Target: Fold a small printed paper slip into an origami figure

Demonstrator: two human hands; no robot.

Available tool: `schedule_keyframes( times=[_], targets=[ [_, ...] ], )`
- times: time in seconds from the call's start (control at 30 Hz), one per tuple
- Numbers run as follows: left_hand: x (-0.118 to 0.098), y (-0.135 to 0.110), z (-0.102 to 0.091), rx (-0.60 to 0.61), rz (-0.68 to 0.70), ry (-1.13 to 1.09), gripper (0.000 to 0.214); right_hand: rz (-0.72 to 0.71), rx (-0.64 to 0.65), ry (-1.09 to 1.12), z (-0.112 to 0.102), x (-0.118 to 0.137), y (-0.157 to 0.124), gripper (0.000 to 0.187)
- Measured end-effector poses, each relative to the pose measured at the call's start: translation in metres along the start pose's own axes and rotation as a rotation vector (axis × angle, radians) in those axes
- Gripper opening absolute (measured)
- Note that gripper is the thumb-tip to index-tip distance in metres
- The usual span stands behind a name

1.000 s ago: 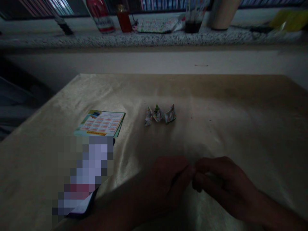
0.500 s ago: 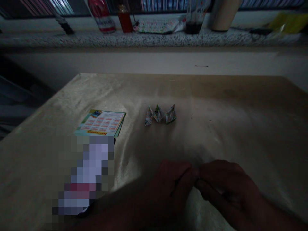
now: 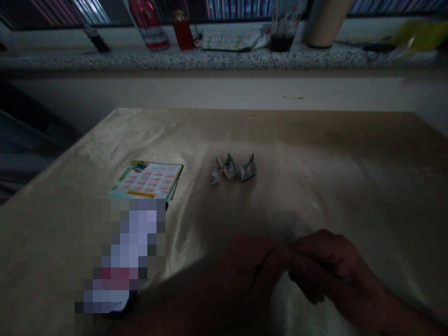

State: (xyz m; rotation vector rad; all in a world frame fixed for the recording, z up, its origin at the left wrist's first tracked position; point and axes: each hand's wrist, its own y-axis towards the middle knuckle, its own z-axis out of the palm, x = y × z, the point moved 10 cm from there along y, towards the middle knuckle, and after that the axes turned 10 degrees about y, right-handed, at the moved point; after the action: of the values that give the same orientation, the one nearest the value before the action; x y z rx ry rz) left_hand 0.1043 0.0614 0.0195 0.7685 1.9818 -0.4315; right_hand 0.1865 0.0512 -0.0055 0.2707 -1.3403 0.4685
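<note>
My left hand and my right hand meet fingertip to fingertip low over the near edge of the table. Both have their fingers curled and pinched together; what lies between them is too dark and hidden to name. Beyond them, at the table's middle, three small folded paper shapes with a colourful print stand in a row. A printed card stack lies flat to the left.
A phone, its screen blurred out, lies at the near left of the table. Behind the table runs a speckled stone ledge with a red can, a small red bottle, a dark glass and a beige container.
Both hands have shifted a little to the right and lower, staying pinched together. The folded paper shapes, the cards and the phone have not moved.
</note>
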Motion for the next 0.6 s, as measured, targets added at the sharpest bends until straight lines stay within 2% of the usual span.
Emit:
schedule_keyframes(
  times=[0.07,0.23,0.3,0.4,0.5,0.6],
  targets=[
    [-0.002,0.000,-0.001,-0.008,0.027,0.058,0.047,-0.013,0.007,-0.020,0.001,0.002,0.001,0.045],
    [-0.014,-0.007,-0.007,-0.071,0.166,0.308,0.044,0.239,0.083,0.234,0.015,-0.024,-0.002,0.045],
    [-0.017,-0.007,-0.008,-0.081,0.198,0.363,0.045,0.274,0.111,0.296,0.019,-0.027,-0.003,0.046],
    [-0.012,-0.004,-0.009,-0.058,0.139,0.299,0.044,0.210,0.113,0.225,0.016,-0.019,0.000,0.045],
    [-0.004,-0.002,-0.008,-0.020,0.060,0.103,0.045,0.070,0.077,0.015,0.006,-0.001,0.004,0.042],
    [-0.002,-0.001,-0.009,-0.019,0.035,0.007,0.047,-0.045,0.050,-0.174,0.002,0.014,0.002,0.038]
  ],
)
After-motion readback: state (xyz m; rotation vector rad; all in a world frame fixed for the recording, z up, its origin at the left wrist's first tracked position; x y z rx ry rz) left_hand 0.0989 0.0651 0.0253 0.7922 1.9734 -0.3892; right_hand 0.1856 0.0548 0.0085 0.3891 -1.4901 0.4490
